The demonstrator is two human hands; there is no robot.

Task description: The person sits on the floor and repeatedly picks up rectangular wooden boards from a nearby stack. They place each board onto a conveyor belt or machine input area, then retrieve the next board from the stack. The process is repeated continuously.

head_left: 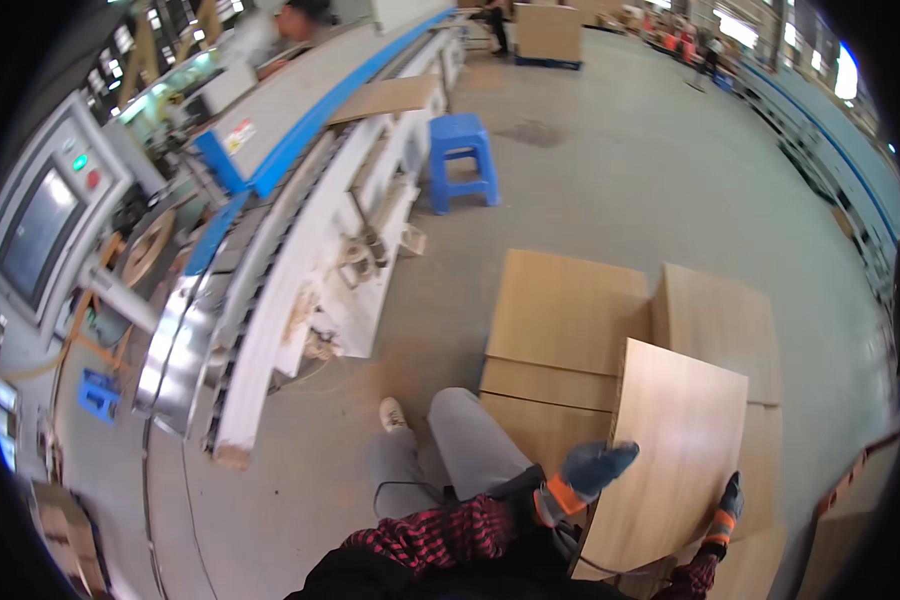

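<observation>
A flat, pale-brown rectangular wood-grain panel (678, 430) is held tilted between two dark gloves with orange cuffs, above the near edges of two stacks of light-brown boards (570, 305). The right hand (732, 502) grasps its right edge; the left hand (592, 470) laps over its left edge — whether those fingers are clenched, I cannot tell. Beyond — a blue plastic stool (460, 160) beside a long white-and-blue machine (310, 130).

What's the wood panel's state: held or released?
The wood panel is held: left hand at its left edge, right hand at its right. Contact with the boards beneath: cannot tell.
</observation>
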